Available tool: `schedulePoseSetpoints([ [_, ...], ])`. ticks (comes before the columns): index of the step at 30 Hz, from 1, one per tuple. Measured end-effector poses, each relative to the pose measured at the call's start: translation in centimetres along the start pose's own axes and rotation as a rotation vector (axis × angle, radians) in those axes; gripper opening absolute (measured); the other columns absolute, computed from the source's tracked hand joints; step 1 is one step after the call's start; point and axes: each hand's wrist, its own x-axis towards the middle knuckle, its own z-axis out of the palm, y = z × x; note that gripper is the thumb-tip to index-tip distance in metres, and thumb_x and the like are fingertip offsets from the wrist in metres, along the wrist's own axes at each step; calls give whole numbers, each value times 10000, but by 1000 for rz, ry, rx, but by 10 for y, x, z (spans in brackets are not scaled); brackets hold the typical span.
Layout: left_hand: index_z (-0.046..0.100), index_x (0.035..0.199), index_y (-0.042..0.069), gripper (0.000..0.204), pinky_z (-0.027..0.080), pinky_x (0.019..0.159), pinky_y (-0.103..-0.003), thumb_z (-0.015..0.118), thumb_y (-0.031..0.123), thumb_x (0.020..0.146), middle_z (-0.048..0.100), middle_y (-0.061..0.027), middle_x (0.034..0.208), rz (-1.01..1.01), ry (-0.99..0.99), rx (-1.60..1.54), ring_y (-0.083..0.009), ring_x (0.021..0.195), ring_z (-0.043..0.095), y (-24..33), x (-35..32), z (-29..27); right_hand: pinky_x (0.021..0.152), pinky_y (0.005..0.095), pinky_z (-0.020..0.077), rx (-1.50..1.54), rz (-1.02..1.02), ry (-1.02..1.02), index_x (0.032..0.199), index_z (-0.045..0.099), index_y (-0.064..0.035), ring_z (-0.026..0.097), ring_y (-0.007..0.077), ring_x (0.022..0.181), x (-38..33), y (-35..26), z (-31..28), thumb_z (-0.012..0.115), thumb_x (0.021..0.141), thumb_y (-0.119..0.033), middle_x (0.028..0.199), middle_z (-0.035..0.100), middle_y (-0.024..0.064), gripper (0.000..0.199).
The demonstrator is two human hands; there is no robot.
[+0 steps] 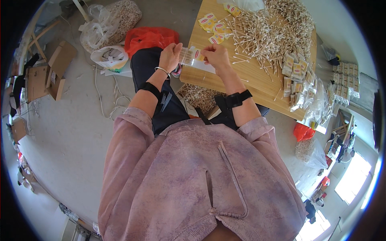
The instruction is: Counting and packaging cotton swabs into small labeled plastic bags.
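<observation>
**Two hands, one little bag of sticks**

Your left hand (pixel 169 56) and your right hand (pixel 216 54) are up in front of you, at the near edge of the wooden table (pixel 257 86). Between them you hold a small clear bag (pixel 193 58) with a row of thin sticks inside it. The fingers of your left hand are closed on the left end of the bag, where the sticks poke in. The fingers of your right hand are pinched on the right end of the bag, by its yellow and red label. The bag sits just above the table edge, over your lap.

You wear a thin bangle (pixel 161 70) on your left wrist and a black strap (pixel 239 97) on your right arm. Another black strap (pixel 151 89) goes round your left arm.

On the table past your hands lies a big heap of loose sticks (pixel 273 32). A few yellow labels (pixel 212 25) lie near the far left corner of the table. Filled bags (pixel 295 76) are piled at the right side of the table.

On the floor to your left you can see a red plastic bag (pixel 146 38), a white bag (pixel 110 57), a sack of sticks (pixel 124 14) and some cardboard boxes (pixel 58 68). More sticks (pixel 199 98) lie under the table by your knees.
</observation>
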Motion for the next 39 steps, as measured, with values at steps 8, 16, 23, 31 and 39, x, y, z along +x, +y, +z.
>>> schedulePoseSetpoints([
  [8, 553, 793, -16, 473, 445, 633, -373, 477, 431, 930, 595, -186, 716, 17, 15, 10, -332, 686, 586, -6, 1, 1, 619, 279, 577, 523, 109, -84, 1001, 571, 45, 632, 191, 715, -16, 0, -23, 549, 800, 78, 926, 600, 124, 205],
  [16, 580, 840, -6, 445, 462, 671, -421, 468, 415, 932, 621, -211, 800, 8, -2, 55, -398, 793, 597, -2, 2, 0, 530, 224, 500, 495, 216, 23, 855, 625, -3, 611, 123, 637, -23, -5, -9, 678, 783, -70, 730, 610, 66, 112],
  [23, 585, 836, -4, 428, 465, 660, -413, 471, 397, 933, 627, -204, 788, -3, -1, 34, -380, 773, 610, 2, 0, -2, 484, 216, 463, 430, 168, 4, 819, 622, -3, 597, 112, 600, -29, 2, 13, 710, 774, -105, 677, 611, 55, 142],
  [31, 569, 782, -16, 431, 448, 629, -378, 468, 374, 934, 605, -186, 714, -1, 28, 28, -324, 673, 599, 2, 0, 0, 440, 243, 447, 210, 163, 120, 801, 602, 11, 564, 117, 522, -33, 1, 31, 711, 779, -113, 667, 603, 58, 167],
  [39, 576, 805, -3, 397, 460, 633, -408, 487, 366, 922, 611, -205, 754, -10, 11, 26, -385, 737, 602, 3, 0, 0, 420, 246, 414, 307, 203, 167, 806, 599, 14, 539, 110, 520, -33, -4, 44, 706, 784, -120, 648, 581, 50, 173],
])
